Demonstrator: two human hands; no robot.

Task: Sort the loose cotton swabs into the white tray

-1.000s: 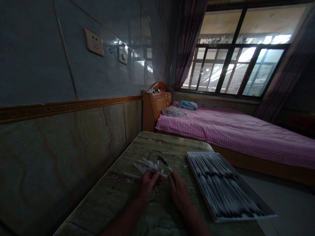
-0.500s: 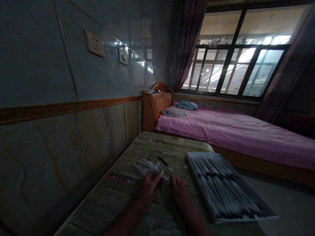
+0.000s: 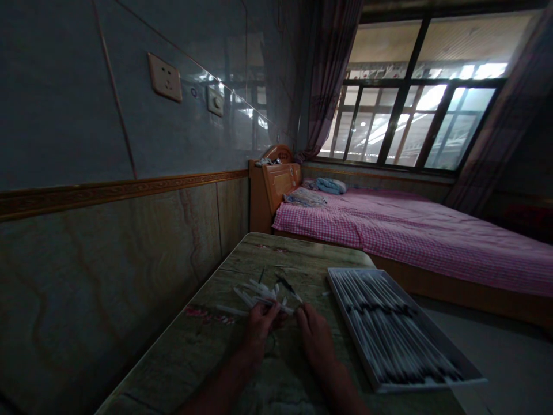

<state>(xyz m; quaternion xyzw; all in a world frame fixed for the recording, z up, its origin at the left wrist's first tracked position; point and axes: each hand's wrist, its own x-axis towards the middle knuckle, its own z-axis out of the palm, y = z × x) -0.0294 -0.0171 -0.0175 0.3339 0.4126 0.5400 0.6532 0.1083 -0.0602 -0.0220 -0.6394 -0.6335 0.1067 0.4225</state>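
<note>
My left hand (image 3: 260, 320) is closed in a pinch on a slim white tube (image 3: 286, 309), pen-like in shape, which points to the right. Its far end reaches the fingertips of my right hand (image 3: 313, 329). Those fingers are curled and pressed together; what they hold is too small and dark to make out. Just beyond the left hand lies a loose pile of whitish, see-through tubes (image 3: 250, 293). A thin dark piece with a pale end (image 3: 286, 283) rests on the table behind the gap between my hands.
On the table's (image 3: 207, 363) right side sits a shallow white box (image 3: 356, 346) with rows of slim white sticks with black parts, jutting past the edge. A tiled wall (image 3: 173, 242) runs along the left. Beyond the table stands a bed (image 3: 410, 230) with a pink checked sheet.
My right hand has shifted slightly up and left, still closed at the tube's end. My left hand stays almost in place, and the pile and box look unchanged.
</note>
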